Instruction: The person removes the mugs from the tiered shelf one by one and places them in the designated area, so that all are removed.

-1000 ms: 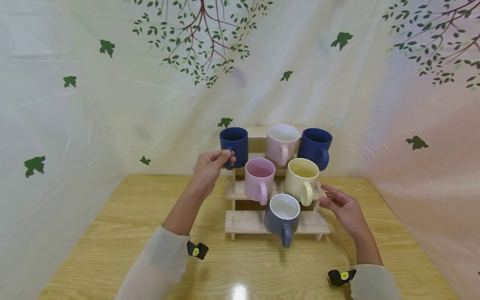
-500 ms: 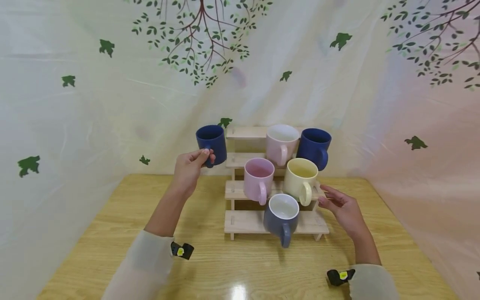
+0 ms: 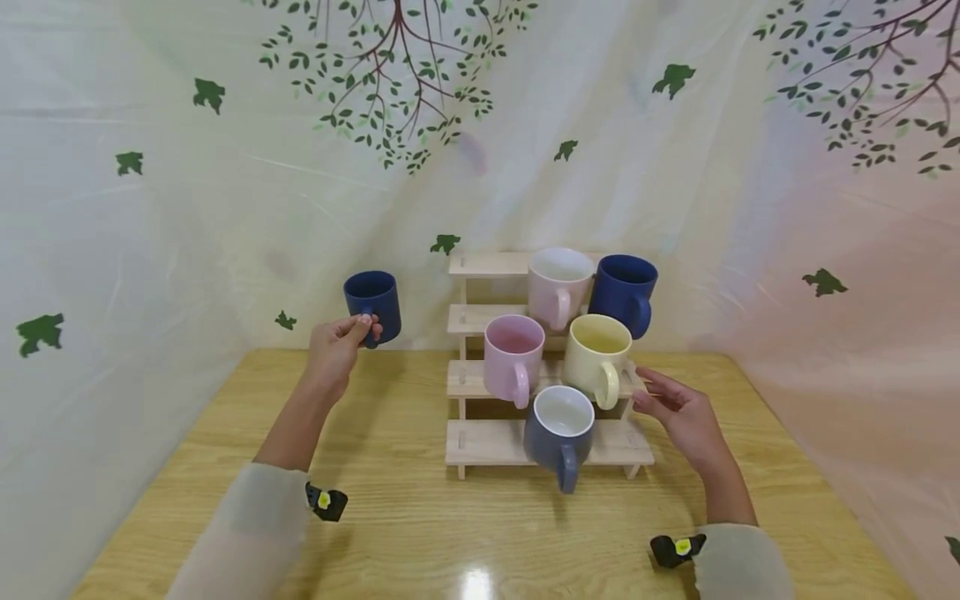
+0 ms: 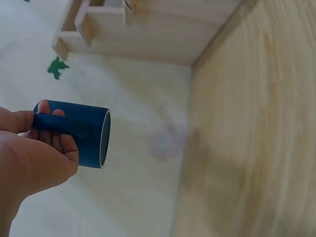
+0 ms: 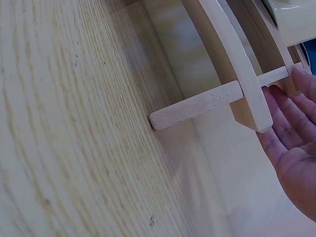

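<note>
Okay, looks like transfer: your left grip (image 3: pixel 335 350) is clamped on the matte dark-blue cylindrical mug (image 3: pixel 382 307), left of the pale wooden tiered rack (image 3: pixel 487 442); right grip (image 3: pixel 684 421) pinches rack end. Next probably needs level set-down.

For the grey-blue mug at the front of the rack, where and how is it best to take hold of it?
Probably by its handle, from the front: the grey-blue mug stands upright, its handle points toward the person, and no other mug blocks it there. The yellow mug rises close behind, making the rear less suitable.
</note>
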Motion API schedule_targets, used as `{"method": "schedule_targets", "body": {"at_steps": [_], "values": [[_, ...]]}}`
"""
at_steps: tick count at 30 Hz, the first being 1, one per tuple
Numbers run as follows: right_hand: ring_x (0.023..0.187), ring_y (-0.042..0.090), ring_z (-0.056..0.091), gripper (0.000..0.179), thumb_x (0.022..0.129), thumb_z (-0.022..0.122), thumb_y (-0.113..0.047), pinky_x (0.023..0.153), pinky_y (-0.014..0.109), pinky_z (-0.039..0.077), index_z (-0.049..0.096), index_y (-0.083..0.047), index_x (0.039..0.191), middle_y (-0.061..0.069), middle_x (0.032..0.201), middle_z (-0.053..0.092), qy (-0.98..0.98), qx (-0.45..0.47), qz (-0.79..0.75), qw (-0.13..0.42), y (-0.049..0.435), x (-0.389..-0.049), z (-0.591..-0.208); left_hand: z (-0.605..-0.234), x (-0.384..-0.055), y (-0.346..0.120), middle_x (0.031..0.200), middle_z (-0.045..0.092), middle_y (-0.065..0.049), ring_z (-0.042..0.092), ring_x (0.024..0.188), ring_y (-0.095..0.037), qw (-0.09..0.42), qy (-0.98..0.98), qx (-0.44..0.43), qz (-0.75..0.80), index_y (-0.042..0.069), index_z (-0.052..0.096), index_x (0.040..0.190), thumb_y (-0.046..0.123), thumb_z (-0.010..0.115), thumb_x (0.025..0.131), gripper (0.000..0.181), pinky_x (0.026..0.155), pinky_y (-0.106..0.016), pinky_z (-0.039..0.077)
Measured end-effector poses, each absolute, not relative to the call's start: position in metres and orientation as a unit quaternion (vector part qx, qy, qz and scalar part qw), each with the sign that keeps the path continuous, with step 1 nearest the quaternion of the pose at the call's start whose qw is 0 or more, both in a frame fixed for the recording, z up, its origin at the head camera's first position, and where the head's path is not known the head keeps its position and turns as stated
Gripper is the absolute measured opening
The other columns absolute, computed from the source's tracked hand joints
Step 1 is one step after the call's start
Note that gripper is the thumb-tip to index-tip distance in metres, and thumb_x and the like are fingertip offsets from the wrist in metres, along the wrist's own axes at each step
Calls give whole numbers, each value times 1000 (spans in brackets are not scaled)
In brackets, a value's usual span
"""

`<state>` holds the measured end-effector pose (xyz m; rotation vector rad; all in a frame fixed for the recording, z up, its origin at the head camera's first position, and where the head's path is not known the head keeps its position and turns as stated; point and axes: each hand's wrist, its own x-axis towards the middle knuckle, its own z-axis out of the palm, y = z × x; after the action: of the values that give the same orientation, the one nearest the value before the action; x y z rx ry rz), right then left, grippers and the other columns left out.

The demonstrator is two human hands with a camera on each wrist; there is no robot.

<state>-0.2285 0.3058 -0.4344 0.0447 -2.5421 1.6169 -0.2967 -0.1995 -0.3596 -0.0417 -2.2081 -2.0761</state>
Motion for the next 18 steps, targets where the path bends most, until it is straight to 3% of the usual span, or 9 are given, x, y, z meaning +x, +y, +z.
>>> {"method": "schedule_targets", "body": {"at_steps": [4, 8, 11, 15, 18], "values": [[96, 5, 71, 59, 99, 68, -38, 87, 22, 57, 53, -11, 150, 22, 137, 58, -838, 21, 541, 68, 307, -229, -434, -376, -302, -209, 101, 73, 1, 66, 109, -17, 53, -733, -7, -678, -13, 56, 136, 23, 52, 109, 46, 121, -39, 29], [94, 7, 72, 57, 99, 69, -32, 86, 21, 57, 54, -8, 148, 21, 129, 61, -829, 34, 553, 77, 309, -231, -438, -391, -306, -217, 100, 73, 2, 66, 101, -6, 51, -737, -5, -674, -15, 56, 136, 23, 51, 109, 46, 121, -40, 29], [92, 9, 74, 54, 99, 70, -26, 85, 24, 58, 56, -3, 145, 13, 119, 66, -819, 48, 565, 88, 310, -234, -443, -400, -308, -222, 114, 72, -6, 64, 101, 0, 50, -744, 1, -666, -15, 57, 134, 24, 51, 109, 47, 120, -39, 32], [90, 10, 74, 52, 99, 71, -23, 85, 28, 59, 57, -1, 143, 3, 111, 68, -815, 60, 568, 101, 311, -237, -446, -409, -311, -232, 139, 60, -21, 60, 111, -1, 45, -766, 1, -642, -15, 58, 133, 28, 49, 110, 49, 118, -36, 34], [90, 10, 74, 52, 99, 71, -24, 86, 28, 59, 57, -2, 144, 5, 112, 68, -817, 58, 564, 101, 312, -238, -446, -417, -314, -243, 140, 59, -22, 57, 121, -6, 45, -784, -7, -620, -14, 58, 134, 30, 48, 110, 51, 118, -34, 35]]}}
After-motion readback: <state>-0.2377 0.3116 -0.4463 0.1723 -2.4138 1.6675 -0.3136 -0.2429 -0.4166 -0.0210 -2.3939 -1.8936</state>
